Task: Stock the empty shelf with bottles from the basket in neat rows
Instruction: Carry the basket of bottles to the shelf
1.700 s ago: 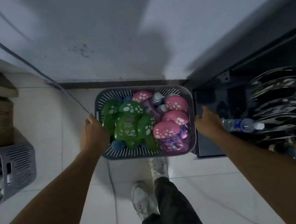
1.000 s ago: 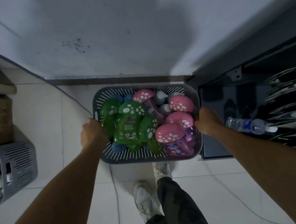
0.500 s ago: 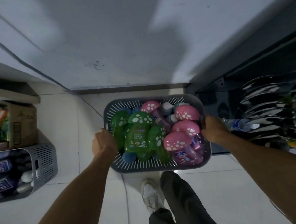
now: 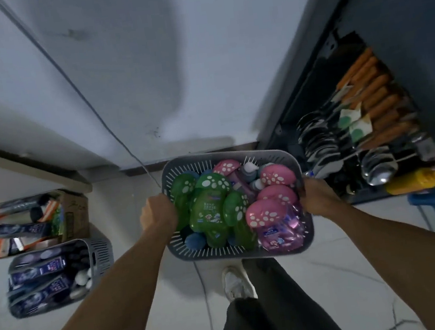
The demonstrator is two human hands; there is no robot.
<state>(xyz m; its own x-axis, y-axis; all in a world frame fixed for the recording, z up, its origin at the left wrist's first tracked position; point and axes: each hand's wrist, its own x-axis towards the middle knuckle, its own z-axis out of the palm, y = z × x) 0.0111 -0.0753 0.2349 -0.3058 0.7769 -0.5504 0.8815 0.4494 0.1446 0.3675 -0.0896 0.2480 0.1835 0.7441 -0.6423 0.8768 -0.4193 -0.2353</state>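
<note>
Hanging between left grip (image 4: pixel 158 214), right grip (image 4: pixel 318 197): basket (image 4: pixel 208 252).

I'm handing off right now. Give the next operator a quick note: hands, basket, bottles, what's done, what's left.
Hands: left hand grips the left rim of the basket; right hand grips the right rim.
Things: the basket is held between them above the floor, full of green bottles and pink bottles.
Done: basket picked up; no bottle taken out that shows.
Left: reach the empty shelf, which is not in view, then line the bottles up in rows.
</note>
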